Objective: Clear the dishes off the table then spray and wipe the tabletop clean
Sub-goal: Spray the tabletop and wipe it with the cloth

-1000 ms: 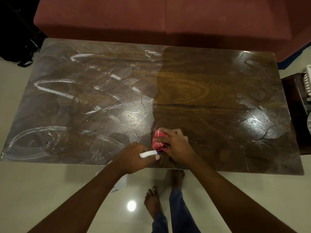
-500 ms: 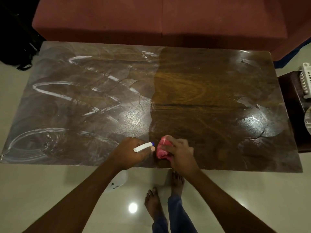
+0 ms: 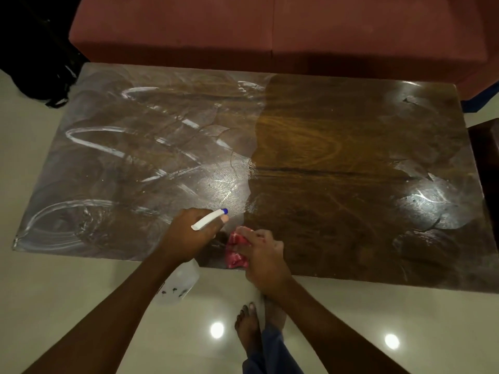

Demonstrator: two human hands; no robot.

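Note:
A dark wooden tabletop (image 3: 337, 147) fills the view, with no dishes on it. Its left half is streaked with white smears; a darker, wetter patch covers the middle. My left hand (image 3: 189, 236) grips a spray bottle (image 3: 209, 219) by its white head with a blue nozzle tip; the clear bottle body hangs below the table's near edge. Just to its right, my right hand (image 3: 263, 255) presses a crumpled red cloth (image 3: 236, 252) onto the table at the near edge.
A reddish sofa (image 3: 270, 31) runs along the table's far side. A black bag (image 3: 35, 49) lies on the floor at the far left. A dark side stand (image 3: 486, 168) sits at the right edge. My bare feet (image 3: 251, 327) stand on the glossy tiled floor.
My left hand has lifted the spray head up and slightly away from the table edge. My right hand has kept the red cloth at the near edge, shifting it slightly.

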